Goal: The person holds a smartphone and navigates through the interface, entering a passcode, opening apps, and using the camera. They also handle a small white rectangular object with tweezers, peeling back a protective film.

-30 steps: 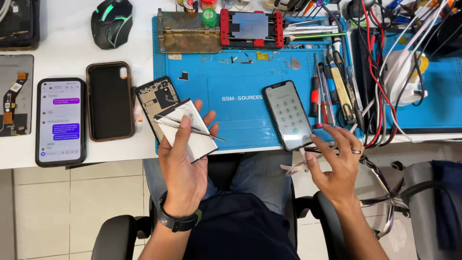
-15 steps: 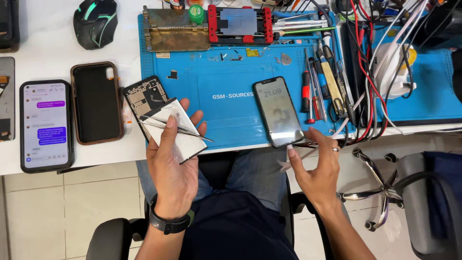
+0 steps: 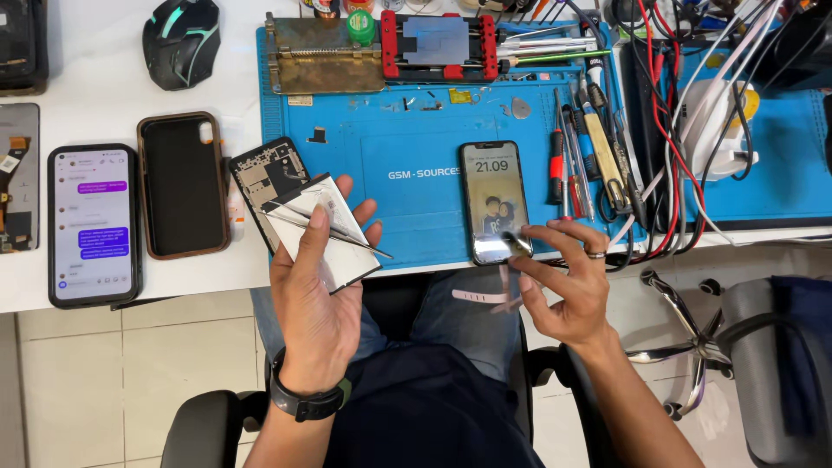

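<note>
Left hand (image 3: 316,299): raised palm-up over the lap, fingers spread flat; a white phone battery (image 3: 325,234) and metal tweezers (image 3: 334,230) are carried on the fingertips, pinned by the middle finger.
Right hand (image 3: 563,282): held at the desk edge, fingers loosely curled and part open; nothing is seen to be gripped.
Lit smartphone (image 3: 494,201): laid on the blue repair mat (image 3: 416,130), its lower end touched by the right fingertips.
Opened phone chassis (image 3: 267,178): left on the mat's left edge, just beyond the battery.

White desk (image 3: 104,61), tiled floor (image 3: 113,381), black office chairs (image 3: 199,429).
</note>
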